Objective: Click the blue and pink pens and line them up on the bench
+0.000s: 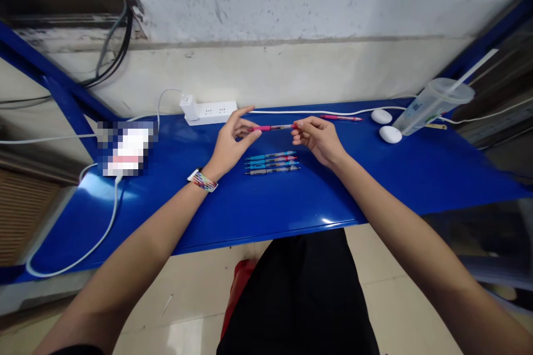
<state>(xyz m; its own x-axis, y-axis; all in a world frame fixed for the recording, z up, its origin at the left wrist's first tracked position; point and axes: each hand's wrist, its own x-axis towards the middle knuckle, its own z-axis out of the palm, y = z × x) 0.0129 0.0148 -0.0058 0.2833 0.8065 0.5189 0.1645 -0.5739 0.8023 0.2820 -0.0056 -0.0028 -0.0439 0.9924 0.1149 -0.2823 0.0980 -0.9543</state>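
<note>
A pink pen (272,127) with a clear barrel is held level above the blue table (266,205). My left hand (233,141) pinches its pink end between thumb and fingers, the index finger raised. At the other end, the thumb and fingertips of my right hand (318,138) are closed on it. Just below lie several pens (271,162) in a neat stack of rows, mostly blue, with a grey one nearest me. Behind my right hand a single red-pink pen (341,118) rests near the wall.
A white power strip (216,112) with a plugged charger stands against the wall. On the left lies a charging phone (129,150), its screen blurred, with a looping white cable (112,222). To the right are two white rounded objects (390,133) and a clear cup (431,105) with a straw.
</note>
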